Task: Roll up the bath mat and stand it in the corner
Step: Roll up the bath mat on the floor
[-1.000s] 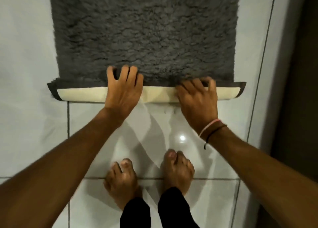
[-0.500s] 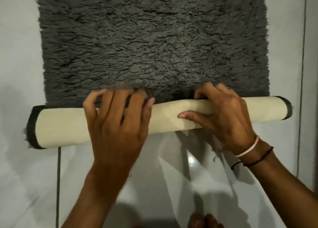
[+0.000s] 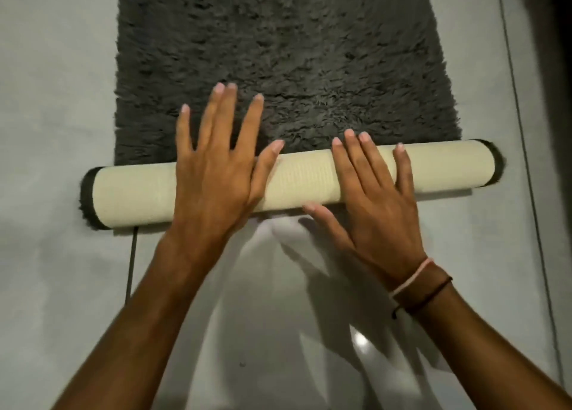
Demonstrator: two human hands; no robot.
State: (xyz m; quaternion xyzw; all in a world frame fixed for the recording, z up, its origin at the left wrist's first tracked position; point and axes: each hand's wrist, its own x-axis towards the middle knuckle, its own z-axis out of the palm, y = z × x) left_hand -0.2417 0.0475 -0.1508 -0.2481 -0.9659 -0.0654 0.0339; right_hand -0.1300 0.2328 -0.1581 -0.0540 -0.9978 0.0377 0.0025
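Two hands flat on the half-rolled bath mat [image 3: 309, 174].
My left hand [image 3: 213, 174] and right hand [image 3: 377, 199] press down, fingers spread wide, gripping nothing.

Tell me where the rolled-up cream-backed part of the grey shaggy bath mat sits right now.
In the head view the cream roll lies across the middle of the pale tiled floor, at the near edge of the flat grey pile, with the left hand and right hand flat on it.

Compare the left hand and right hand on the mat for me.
The left hand reaches further, fingers spread onto the grey pile of the bath mat; the right hand stays on the cream roll. The right wrist wears bracelets; the left wrist is bare. Both lie flat, palms down, open across the roll.
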